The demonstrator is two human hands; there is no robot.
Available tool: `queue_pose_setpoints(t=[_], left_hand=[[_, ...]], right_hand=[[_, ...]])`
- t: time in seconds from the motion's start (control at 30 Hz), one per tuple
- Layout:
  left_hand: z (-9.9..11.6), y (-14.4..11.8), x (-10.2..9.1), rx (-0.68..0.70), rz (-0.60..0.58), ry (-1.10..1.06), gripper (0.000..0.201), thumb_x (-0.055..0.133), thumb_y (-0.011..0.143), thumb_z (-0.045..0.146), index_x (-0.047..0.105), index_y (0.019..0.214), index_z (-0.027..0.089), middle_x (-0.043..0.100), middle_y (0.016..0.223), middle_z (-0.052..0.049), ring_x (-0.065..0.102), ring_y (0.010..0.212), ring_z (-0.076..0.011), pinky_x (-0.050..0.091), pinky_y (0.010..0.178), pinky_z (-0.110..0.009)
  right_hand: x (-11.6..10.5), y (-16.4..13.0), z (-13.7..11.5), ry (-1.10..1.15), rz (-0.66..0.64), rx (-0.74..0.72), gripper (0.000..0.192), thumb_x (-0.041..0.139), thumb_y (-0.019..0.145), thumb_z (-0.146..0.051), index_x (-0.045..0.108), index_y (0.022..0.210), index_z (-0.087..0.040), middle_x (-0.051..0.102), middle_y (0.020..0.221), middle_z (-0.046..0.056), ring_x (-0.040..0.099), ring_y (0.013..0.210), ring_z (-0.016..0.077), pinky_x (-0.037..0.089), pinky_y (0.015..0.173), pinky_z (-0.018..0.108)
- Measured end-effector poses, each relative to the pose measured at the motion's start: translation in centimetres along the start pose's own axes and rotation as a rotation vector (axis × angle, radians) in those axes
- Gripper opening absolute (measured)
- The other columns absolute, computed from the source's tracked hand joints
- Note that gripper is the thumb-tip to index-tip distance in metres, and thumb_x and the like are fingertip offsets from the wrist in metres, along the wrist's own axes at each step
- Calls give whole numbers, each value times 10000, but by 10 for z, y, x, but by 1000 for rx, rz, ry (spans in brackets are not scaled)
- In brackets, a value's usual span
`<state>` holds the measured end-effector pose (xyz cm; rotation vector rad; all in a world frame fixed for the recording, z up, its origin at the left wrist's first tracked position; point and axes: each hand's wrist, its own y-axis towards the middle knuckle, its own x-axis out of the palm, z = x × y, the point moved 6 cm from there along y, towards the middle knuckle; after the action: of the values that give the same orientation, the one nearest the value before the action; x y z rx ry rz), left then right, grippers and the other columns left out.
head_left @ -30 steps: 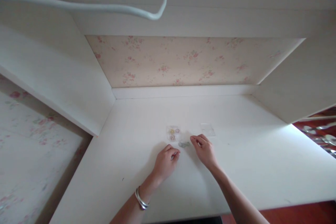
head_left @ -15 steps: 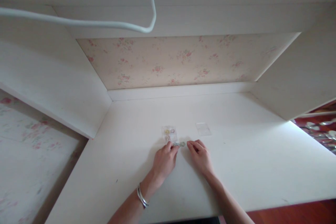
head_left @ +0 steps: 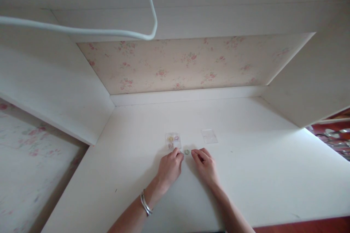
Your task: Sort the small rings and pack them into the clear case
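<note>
Head view: left hand and right hand, fingers curled, flank a small green ring at twelve o'clock, which a careless nudge could send rolling across the desk.

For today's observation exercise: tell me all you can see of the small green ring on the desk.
The green ring is tiny, round and pale green with an open centre; its material is too small to tell. It lies flat on the white desk, between the fingertips of the left hand and the right hand. Whether either hand touches it cannot be told. A clear packet with coloured rings lies just behind it.
</note>
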<state>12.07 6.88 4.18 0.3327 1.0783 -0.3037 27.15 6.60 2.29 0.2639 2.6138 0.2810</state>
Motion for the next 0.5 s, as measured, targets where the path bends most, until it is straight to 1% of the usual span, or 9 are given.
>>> queue_pose_setpoints(t=[0.1, 0.23, 0.3, 0.4, 0.43, 0.5], left_hand=[[-4, 0, -6, -44, 60, -101, 235, 400, 926, 251, 633, 906, 236, 584, 894, -32, 601, 767, -138, 464, 678, -226], [-19, 6, -21, -91, 178, -259, 223, 418, 924, 287, 629, 915, 215, 577, 902, -34, 591, 772, -129, 471, 708, -230], [-27, 11, -28, -106, 233, -269, 219, 427, 918, 292, 628, 915, 206, 572, 902, -40, 585, 778, -133, 475, 710, -238], [-36, 22, -32, -106, 268, -222, 215, 435, 912, 284, 634, 918, 203, 563, 904, -42, 582, 769, -133, 480, 724, -253], [-37, 27, -32, -99, 267, -205, 215, 436, 911, 280, 636, 922, 203, 561, 904, -40, 582, 767, -131, 481, 735, -256], [-38, 36, -30, -86, 257, -176, 216, 435, 912, 274, 639, 931, 206, 559, 909, -37, 584, 773, -126, 480, 765, -258]], right_hand=[[0, 0, 2, -2, -8, 2, 322, 467, 887, -436, 692, 865, -206, 570, 732, 25, 526, 600, 128, 421, 552, 246], [4, 0, -1, -61, -31, -27, 308, 446, 909, -405, 683, 876, -212, 567, 742, 22, 529, 601, 118, 417, 559, 232], [10, -2, -10, -136, -98, -110, 301, 419, 926, -368, 678, 888, -218, 577, 767, 29, 542, 623, 116, 417, 577, 225], [24, -9, -27, -297, -226, -305, 285, 403, 934, -300, 677, 894, -235, 591, 788, 36, 564, 676, 124, 419, 631, 227], [27, -11, -30, -347, -245, -350, 271, 409, 929, -283, 675, 898, -237, 593, 788, 36, 567, 684, 128, 417, 642, 230], [29, -12, -33, -414, -237, -383, 231, 438, 915, -267, 667, 908, -236, 594, 790, 34, 566, 677, 130, 411, 634, 231]])
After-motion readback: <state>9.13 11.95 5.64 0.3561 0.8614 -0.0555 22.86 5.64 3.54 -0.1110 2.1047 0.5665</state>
